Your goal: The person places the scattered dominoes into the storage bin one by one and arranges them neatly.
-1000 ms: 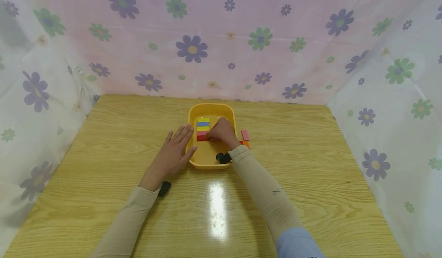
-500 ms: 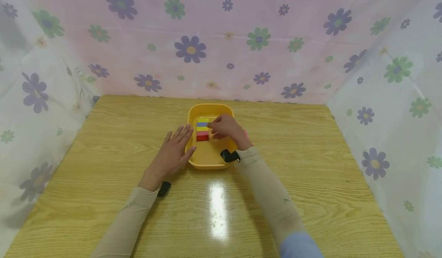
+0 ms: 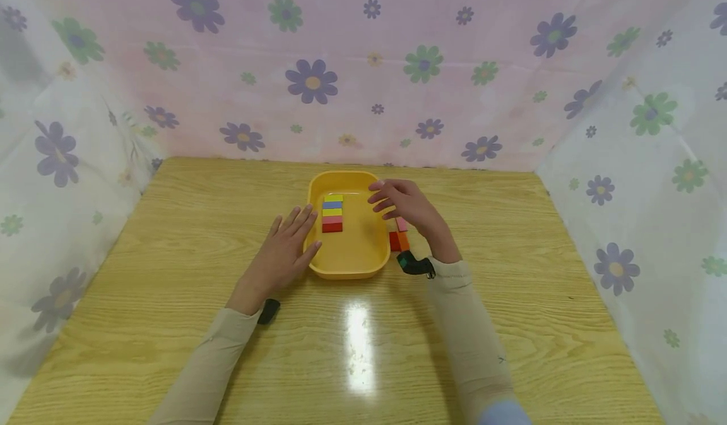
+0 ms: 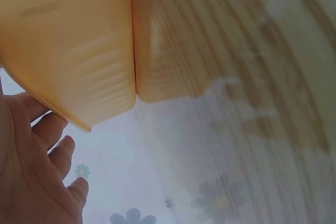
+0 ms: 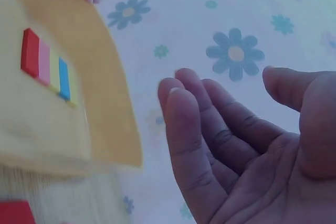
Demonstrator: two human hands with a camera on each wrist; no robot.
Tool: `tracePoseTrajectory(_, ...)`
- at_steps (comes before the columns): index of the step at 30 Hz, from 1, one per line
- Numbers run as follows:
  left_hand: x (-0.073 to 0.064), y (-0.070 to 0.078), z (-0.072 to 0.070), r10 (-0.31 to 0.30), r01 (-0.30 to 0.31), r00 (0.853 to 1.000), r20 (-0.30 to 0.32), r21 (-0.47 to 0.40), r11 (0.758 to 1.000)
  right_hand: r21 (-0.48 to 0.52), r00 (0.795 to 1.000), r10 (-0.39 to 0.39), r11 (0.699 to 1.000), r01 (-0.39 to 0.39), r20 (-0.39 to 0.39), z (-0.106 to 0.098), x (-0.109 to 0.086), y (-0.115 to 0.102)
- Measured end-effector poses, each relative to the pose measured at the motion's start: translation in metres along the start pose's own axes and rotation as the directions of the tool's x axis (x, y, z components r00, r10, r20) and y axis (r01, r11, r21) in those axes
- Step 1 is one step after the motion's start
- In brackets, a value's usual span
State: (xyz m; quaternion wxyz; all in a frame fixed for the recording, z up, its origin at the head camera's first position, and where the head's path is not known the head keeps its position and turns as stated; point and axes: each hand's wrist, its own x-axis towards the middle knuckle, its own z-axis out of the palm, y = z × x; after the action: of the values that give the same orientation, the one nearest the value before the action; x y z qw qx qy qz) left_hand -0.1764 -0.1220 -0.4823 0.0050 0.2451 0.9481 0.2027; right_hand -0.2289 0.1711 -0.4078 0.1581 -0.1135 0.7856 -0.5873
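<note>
A yellow plastic tub [image 3: 358, 254] stands on the wooden table. Inside, along its left side, several coloured blocks lie in a row: a red block [image 3: 332, 228] at the near end, then a pink block [image 3: 332, 220], a yellow, a blue and another yellow. My left hand [image 3: 282, 251] rests with spread fingers on the tub's left rim; the left wrist view shows its fingers at the rim's outer edge. Over the tub's right rim hovers my right hand [image 3: 413, 210], its fingers loosely bent and nothing between them. In the right wrist view the thumb stands apart from the fingers.
Just right of the tub, on the table, lie another red block [image 3: 394, 242], an orange block [image 3: 403, 242] and a pink block [image 3: 401, 224], partly under my right hand. Black wrist cameras [image 3: 414, 264] are strapped to both wrists. Flowered cloth [image 3: 341, 65] walls in the table.
My right hand has let go of the red block at the row's near end, brushed along the row, then moved right out of the tub. The left hand has stayed on the rim.
</note>
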Motion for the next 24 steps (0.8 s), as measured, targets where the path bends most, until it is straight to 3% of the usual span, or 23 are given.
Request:
tracePoseTrajectory(5,0.0,-0.001,0.001,-0.001,0.001,1.0,0.001,0.0,1.0,-0.012,0.993,-0.01,1.0,0.009,-0.119,-0.01,-0.013,0.018)
tracePoseTrajectory(10,0.0,0.0,0.0,-0.001,0.001,1.0,0.004,-0.004,1.0,-0.02,0.982,0.012,1.0,-0.016,-0.191,-0.012,-0.024,0.047)
tracePoseTrajectory(13,0.0,-0.001,0.0,-0.001,0.001,1.0,0.007,-0.005,1.0,-0.104,0.977,0.022,0.994,-0.044,-0.211,-0.012,-0.029,0.061)
tracePoseTrajectory(19,0.0,-0.002,0.001,-0.007,0.007,1.0,0.02,-0.001,1.0,-0.287,0.961,0.067,0.947,-0.146,-0.269,-0.014,-0.035,0.079)
tracePoseTrajectory(24,0.001,-0.002,0.0,-0.011,0.011,1.0,0.023,0.002,1.0,-0.329,0.935,0.104,0.918,-0.222,-0.34,-0.013,-0.033,0.082)
